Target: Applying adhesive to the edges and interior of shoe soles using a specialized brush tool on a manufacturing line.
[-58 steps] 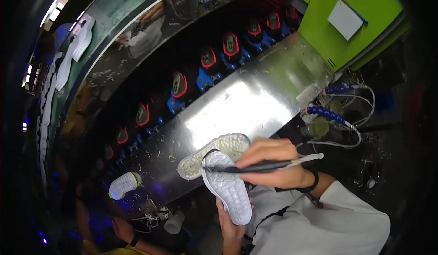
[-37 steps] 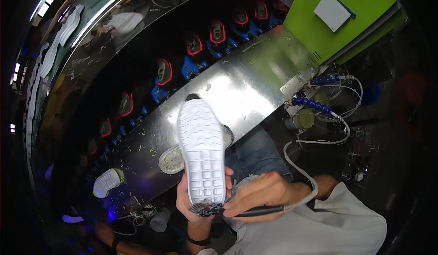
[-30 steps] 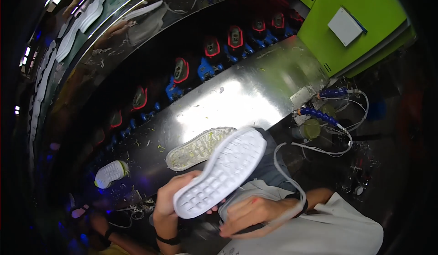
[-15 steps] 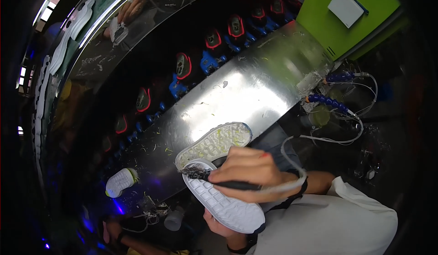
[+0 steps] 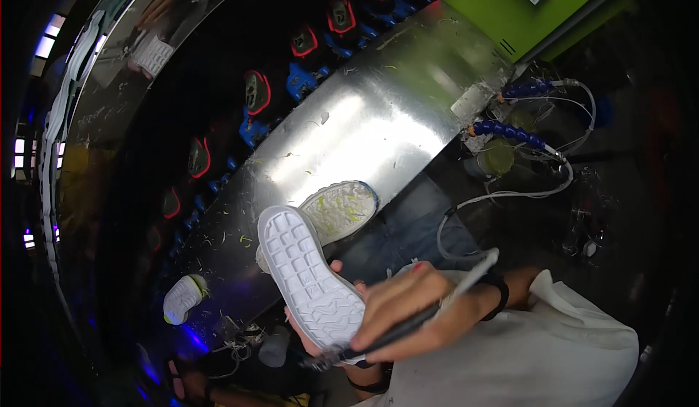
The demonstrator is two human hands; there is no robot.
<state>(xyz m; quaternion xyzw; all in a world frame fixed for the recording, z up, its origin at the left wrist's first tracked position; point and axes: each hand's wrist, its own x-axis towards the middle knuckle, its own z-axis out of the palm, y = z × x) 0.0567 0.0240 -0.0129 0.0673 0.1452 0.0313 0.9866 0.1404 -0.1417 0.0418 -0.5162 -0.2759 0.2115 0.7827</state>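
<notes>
My left hand (image 5: pixel 300 336) grips a white shoe sole (image 5: pixel 309 279) from beneath, its blocky tread turned up. Most of that hand is hidden behind the sole. In my right hand (image 5: pixel 408 301), closed around the black handle, is a brush (image 5: pixel 399 332) with a pale hose at its rear. Its dark bristles are at the sole's lower end, smeared by motion. Partly behind the held sole, a second off-white sole (image 5: pixel 338 212) with yellow-green marks lies on the metal table (image 5: pixel 349 141).
A smaller white sole (image 5: pixel 183 299) with a lime edge lies at left. Blue clamps with red-rimmed dark pieces (image 5: pixel 256 92) line the far side. Blue segmented hoses (image 5: pixel 510 132) and a green panel (image 5: pixel 531 14) stand at right. Another person's hand (image 5: pixel 191 381) shows at lower left.
The brush has moved from the sole's upper end to its lower end. The held sole has shifted up and left and stands steeper. The whole view has shifted slightly.
</notes>
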